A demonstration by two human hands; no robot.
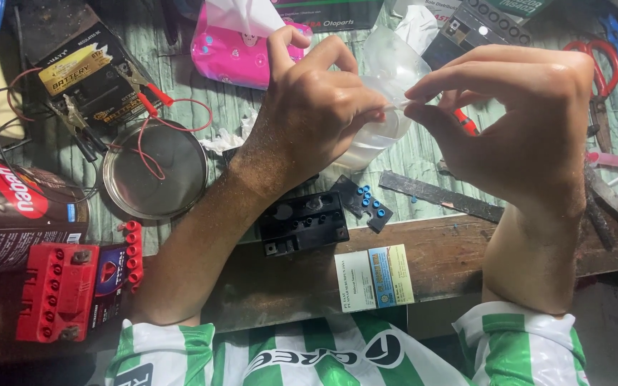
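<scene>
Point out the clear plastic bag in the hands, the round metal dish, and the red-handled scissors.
clear plastic bag [388,68], head view, on the upper bulge between the hands.
round metal dish [173,175], head view, on its bare flat bottom.
red-handled scissors [604,61], head view, on a red handle loop.

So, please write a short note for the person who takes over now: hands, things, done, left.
Left hand: grip on the clear plastic bag with liquid, held above the bench.
Right hand: fingertips pinch the bag's thin edge together with the left.
Black battery sits on the bench below, top open; its cap strip with blue plugs lies beside it.
Metal dish and red battery are to the left.
Done: caps off. Left: whether the bag is open, I cannot tell.
</scene>
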